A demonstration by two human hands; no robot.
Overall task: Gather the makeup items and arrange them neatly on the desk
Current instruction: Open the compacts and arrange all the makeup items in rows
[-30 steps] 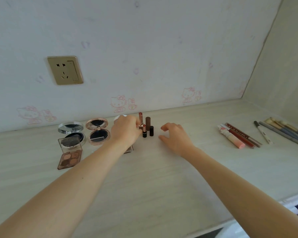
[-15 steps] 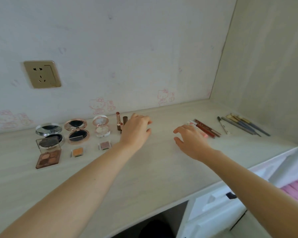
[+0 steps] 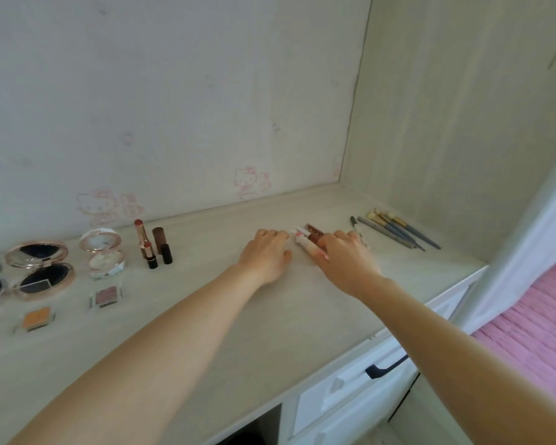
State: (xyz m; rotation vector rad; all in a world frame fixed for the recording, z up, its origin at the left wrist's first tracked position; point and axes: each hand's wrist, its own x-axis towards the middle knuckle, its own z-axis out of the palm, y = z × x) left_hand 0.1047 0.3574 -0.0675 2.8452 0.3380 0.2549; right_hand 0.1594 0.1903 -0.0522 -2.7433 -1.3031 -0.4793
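Pale wood makes up the desk [image 3: 302,316], and the little bunch of lip gloss tubes [image 3: 308,240] lying on it is the best place to start from. The right hand [image 3: 347,261] lies over the near ends of those tubes. Its fingers are bent down onto them, but I cannot tell if they have closed around a tube yet. The left hand [image 3: 265,256] rests flat on the desk just to the left of the tubes, with loose fingers and nothing in it.

Far to the left of the tubes, four lipsticks [image 3: 153,244] stand up close together. Further left than that sit the open round compacts [image 3: 39,268] in a row, with small square eyeshadow pans [image 3: 106,295] in front of them. That side looks tidy already.

To the right of the tubes lie a thin pen [image 3: 355,224] and a fan of brushes and pencils [image 3: 395,231], slanted and a bit spread out.

So I think the job is about half done. The tubes are being sorted now. The pen and the brushes probably still need lining up after that.
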